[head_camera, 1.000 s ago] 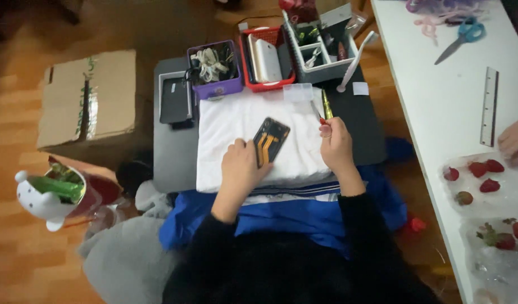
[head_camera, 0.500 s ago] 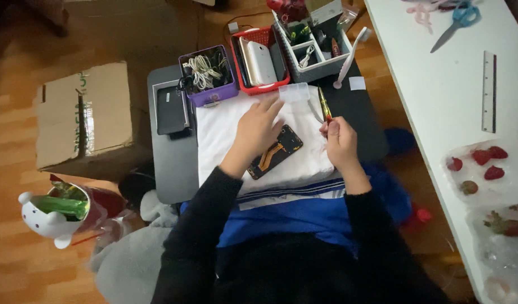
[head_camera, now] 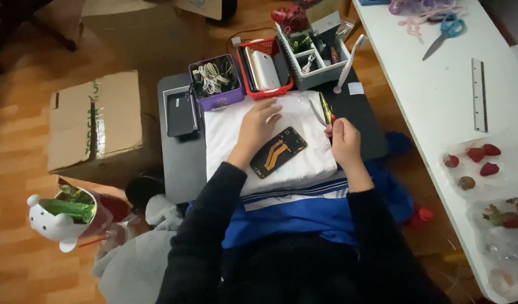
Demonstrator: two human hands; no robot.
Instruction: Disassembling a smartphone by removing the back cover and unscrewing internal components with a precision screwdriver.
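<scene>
An opened phone (head_camera: 278, 151) with orange ribbon cables lies on a white cloth (head_camera: 231, 141) spread over a small dark table (head_camera: 180, 169). My left hand (head_camera: 258, 121) rests flat on the cloth just above the phone, fingers apart, holding nothing. My right hand (head_camera: 342, 138) is at the cloth's right edge, closed on a thin tool with a yellow-green handle (head_camera: 325, 110) that points away from me.
Behind the cloth stand a purple basket of cables (head_camera: 215, 81), a red basket (head_camera: 264, 70) and a grey divided tray (head_camera: 312, 53). A cardboard box (head_camera: 96, 121) lies on the floor at left. A white table (head_camera: 439, 84) at right bears scissors, a ruler and strawberries.
My left hand let go of the phone, reached toward the baskets, and now rests on the cloth above the phone. The phone lies flat on the cloth. My right hand stayed put.
</scene>
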